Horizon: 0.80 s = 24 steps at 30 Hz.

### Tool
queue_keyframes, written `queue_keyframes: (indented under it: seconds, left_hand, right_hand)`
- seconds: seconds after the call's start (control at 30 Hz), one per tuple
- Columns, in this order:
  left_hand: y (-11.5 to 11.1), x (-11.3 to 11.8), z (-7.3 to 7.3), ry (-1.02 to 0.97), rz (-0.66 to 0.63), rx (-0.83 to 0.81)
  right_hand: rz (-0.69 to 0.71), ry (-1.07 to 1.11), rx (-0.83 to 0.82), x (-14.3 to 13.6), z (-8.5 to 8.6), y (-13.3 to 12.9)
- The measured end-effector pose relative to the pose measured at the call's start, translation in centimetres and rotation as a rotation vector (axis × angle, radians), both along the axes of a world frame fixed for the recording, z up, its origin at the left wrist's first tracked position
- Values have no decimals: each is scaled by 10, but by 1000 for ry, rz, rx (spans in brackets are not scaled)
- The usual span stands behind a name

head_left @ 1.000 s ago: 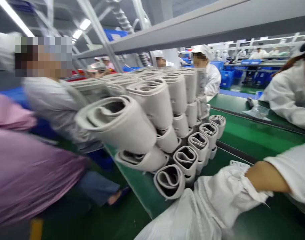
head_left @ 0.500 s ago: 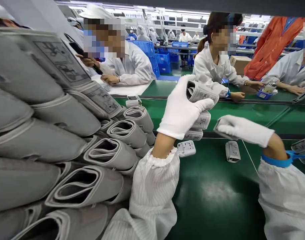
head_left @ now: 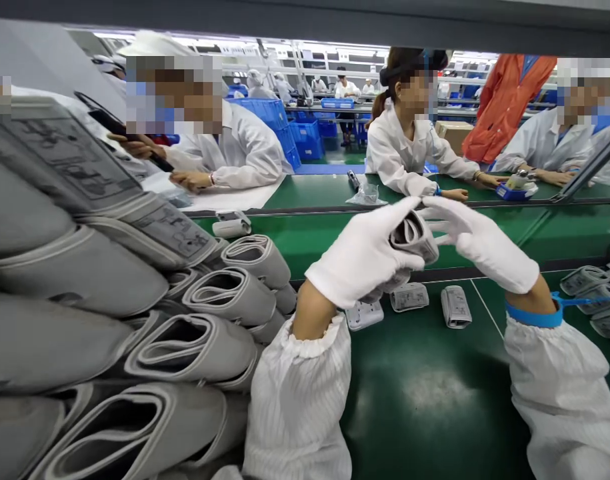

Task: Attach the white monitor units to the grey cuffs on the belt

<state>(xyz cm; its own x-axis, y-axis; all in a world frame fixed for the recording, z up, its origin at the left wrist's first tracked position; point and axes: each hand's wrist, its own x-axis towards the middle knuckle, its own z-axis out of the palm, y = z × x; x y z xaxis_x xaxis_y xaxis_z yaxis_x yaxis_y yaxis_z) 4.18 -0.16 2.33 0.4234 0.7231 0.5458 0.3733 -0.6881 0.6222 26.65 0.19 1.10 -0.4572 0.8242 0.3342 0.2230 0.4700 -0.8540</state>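
My gloved left hand (head_left: 369, 250) is closed around a rolled grey blood pressure cuff (head_left: 423, 241), its coiled end facing me. More grey cuff material shows under that hand, partly hidden by the fingers. My gloved right hand (head_left: 485, 243) is at the cuff's right side, fingers spread, with nothing held in them; whether the fingertips touch the cuff I cannot tell. On the green table below lie a white monitor unit (head_left: 365, 315), a rolled cuff with a printed label (head_left: 409, 297) and another labelled cuff (head_left: 456, 307).
A tall pile of rolled grey cuffs (head_left: 195, 350) fills the left side. Several more cuffs (head_left: 587, 280) lie at the right edge. Beyond the green conveyor (head_left: 305, 230), co-workers in white coats sit along the far side. A dark metal beam (head_left: 305, 23) crosses overhead.
My right hand has let go of the grey cuff it held and moved left to the cuff in my left hand. A labelled cuff now shows beside the monitor unit. The view has shifted right.
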Motion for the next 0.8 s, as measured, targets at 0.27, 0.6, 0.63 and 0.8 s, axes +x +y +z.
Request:
queue_keyframes:
  seconds: [0.27,0.6,0.63,0.8]
  left_hand:
    - [2,41,-12,-162,134,273]
    - [-13,43,-1,-273,206,-91]
    - [-11,43,-2,-302,232,-82]
    - [1,27,0,-329,276,-153]
  right_hand:
    - [-403,149,412,-25,6,-18]
    - [-619,739,-120,-8,16,10]
    - [-629,752,-119,3,19,14]
    - [-452,-223,-111,76,13,7]
